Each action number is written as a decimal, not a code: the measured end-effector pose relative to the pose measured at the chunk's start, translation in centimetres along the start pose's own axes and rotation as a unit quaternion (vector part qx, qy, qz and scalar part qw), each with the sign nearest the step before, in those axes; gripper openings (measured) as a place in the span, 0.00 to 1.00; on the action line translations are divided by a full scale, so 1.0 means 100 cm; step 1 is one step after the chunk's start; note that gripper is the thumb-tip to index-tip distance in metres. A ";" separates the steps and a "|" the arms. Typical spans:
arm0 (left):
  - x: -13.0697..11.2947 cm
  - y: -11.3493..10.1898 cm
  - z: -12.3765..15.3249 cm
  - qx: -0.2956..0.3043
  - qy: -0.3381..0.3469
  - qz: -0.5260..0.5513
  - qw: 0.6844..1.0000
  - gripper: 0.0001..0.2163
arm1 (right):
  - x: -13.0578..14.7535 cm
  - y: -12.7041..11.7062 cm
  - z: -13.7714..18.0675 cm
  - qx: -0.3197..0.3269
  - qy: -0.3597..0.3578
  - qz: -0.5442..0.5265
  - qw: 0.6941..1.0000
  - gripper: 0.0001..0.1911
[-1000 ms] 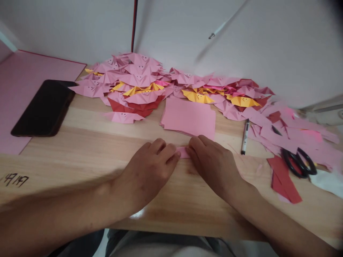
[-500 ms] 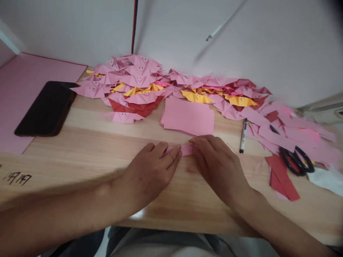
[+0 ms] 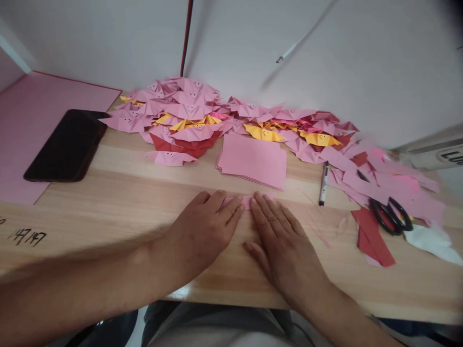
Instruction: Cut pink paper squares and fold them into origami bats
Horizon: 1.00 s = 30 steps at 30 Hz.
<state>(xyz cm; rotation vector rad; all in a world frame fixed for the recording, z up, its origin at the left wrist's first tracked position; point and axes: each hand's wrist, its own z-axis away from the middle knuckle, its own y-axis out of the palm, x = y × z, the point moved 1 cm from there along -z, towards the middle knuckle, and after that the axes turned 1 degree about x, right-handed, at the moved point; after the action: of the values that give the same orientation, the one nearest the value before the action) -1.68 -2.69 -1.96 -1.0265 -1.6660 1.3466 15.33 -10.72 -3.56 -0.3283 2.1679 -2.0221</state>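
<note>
The right hand [image 3: 285,246] has just flattened: half a second earlier its fingers curl around the right end of the pink paper strip [image 3: 247,202]; now they lie straight over it, with the thumb spread away toward the near side. This looks like a change from shaping the paper to pressing it flat. The left hand [image 3: 206,231] stays bent over the strip's left end; whether its grip pinches or only presses, I cannot tell. The strip lies on the table [image 3: 119,197], just nearer than the pink stack [image 3: 253,161].
</note>
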 end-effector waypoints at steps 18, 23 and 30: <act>0.000 -0.002 0.002 0.023 -0.001 0.011 1.000 0.18 | 0.016 -0.002 -0.005 0.039 -0.011 -0.028 0.999 0.33; 0.000 -0.004 0.003 0.023 0.004 -0.005 1.000 0.19 | 0.011 -0.001 -0.001 0.037 -0.006 0.003 0.999 0.33; 0.002 -0.004 0.004 0.038 0.005 -0.004 0.999 0.16 | 0.011 -0.002 0.000 0.017 -0.005 0.024 1.000 0.31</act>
<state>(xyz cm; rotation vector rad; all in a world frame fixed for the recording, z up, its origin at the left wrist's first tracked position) -2.20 -2.73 -1.59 -0.9794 -1.5974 1.3859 14.24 -11.04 -3.33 -0.2775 2.1119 -2.0243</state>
